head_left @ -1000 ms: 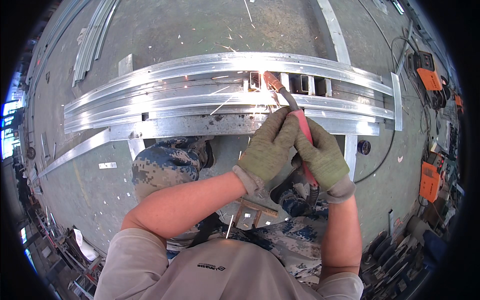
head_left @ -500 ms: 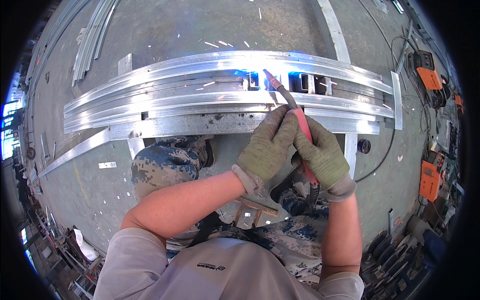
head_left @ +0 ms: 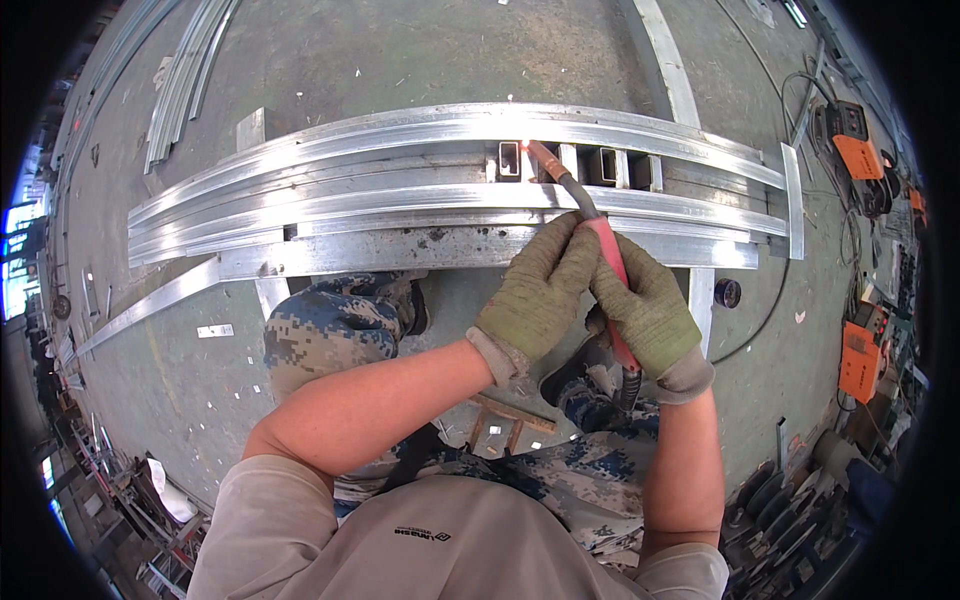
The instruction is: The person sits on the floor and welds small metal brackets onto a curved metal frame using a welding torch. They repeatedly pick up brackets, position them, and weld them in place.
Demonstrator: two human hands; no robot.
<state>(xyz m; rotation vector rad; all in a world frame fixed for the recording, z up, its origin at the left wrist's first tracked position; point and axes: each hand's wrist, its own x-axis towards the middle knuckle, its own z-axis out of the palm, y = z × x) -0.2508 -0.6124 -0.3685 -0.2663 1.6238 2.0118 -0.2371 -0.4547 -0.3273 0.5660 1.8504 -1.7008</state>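
Both my hands wear green knit gloves and grip one welding torch (head_left: 614,262) with a red handle and a dark bent neck. My right hand (head_left: 645,312) wraps the handle's right side. From the left, my left hand (head_left: 541,285) has its fingers closed at the front of the handle, partly hiding it. The torch's copper-coloured nozzle reaches between two long metal rails, the far rail (head_left: 400,138) and the near rail (head_left: 400,205). A small orange glow shows at its tip, against the far rail beside a short square tube (head_left: 509,160). Several short tube pieces stand between the rails.
A thick steel beam (head_left: 400,250) runs under the rails on my side. Orange welding machines (head_left: 858,158) and cables stand at the right. More long metal profiles (head_left: 190,75) lie at the far left. A small wooden stool (head_left: 515,418) is between my legs.
The bright blue-white arc and flying sparks at the torch tip have gone out, leaving a small orange glow. Both hands hold the torch in nearly the same place.
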